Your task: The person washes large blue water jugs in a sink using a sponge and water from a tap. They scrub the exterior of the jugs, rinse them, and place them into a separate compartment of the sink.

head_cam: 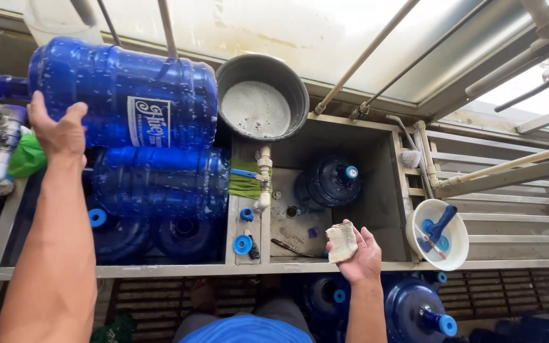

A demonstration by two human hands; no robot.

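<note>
Stacked blue water jugs (154, 184) crowd the left basin. The right basin's floor (300, 232) lies mostly open, blocked only by one jug (326, 183) and the tap pipe (263, 178).

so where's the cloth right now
In the head view the cloth is in the right hand, held over the front edge of the right basin, left of the white bowl.
</note>
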